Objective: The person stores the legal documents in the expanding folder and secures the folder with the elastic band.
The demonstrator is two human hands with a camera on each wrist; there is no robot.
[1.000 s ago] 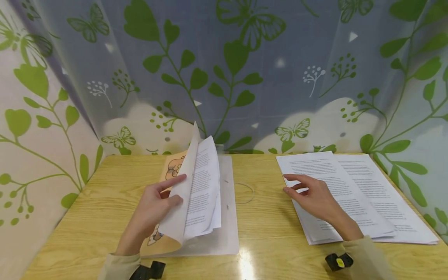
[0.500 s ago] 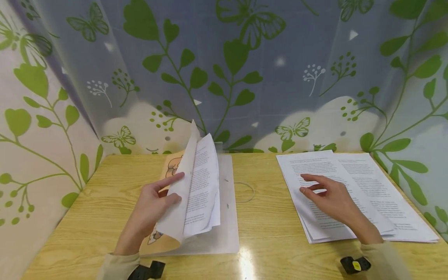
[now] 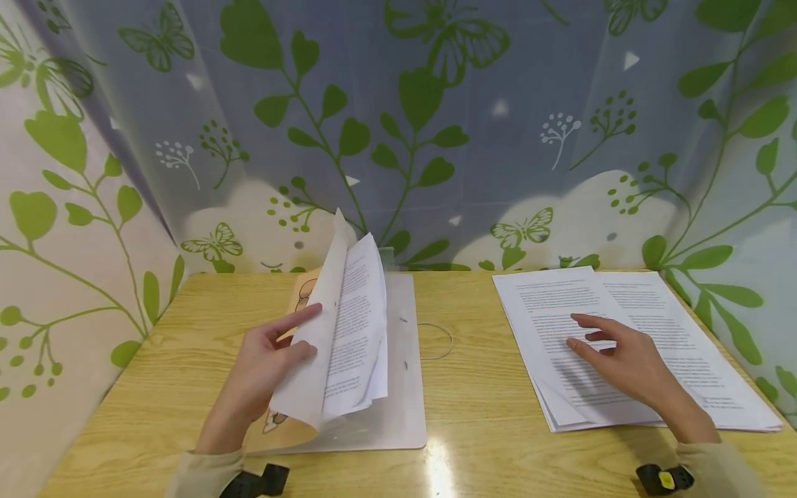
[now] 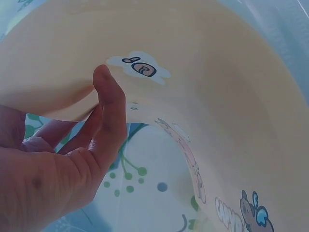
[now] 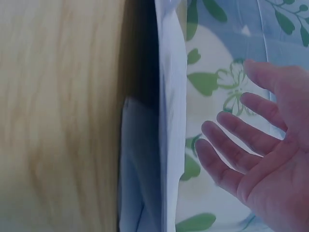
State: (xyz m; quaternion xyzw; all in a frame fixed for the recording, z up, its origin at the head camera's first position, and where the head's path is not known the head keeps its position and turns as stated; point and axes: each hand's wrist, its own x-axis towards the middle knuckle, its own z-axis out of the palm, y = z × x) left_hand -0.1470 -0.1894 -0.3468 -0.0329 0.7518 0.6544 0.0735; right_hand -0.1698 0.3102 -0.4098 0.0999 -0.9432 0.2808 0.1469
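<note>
My left hand (image 3: pixel 264 370) grips the cover (image 3: pixel 297 387) of a plastic folder, white inside and orange with cartoon figures outside. In the left wrist view the orange cover (image 4: pixel 231 53) curves around my fingers, one finger lying over it and others behind. Printed sheets (image 3: pixel 358 325) stand tilted beside the lifted cover, over the folder's pale back (image 3: pixel 403 415). My right hand (image 3: pixel 629 360) hovers over a stack of printed pages (image 3: pixel 548 297), holding nothing. Its fingers are spread and slightly bent in the right wrist view, beside the stack's edge (image 5: pixel 171 145).
A second, overlapping part of the paper stack (image 3: pixel 737 401) extends to the right edge of the wooden table (image 3: pixel 463 401). A thin elastic loop (image 3: pixel 451 339) sticks out from the folder's right side. A patterned curtain (image 3: pixel 473 173) closes off the back and sides.
My right hand has moved right, from the stack's left edge to over its middle. My left hand has drawn slightly left, tipping the cover and sheets a little with it.
</note>
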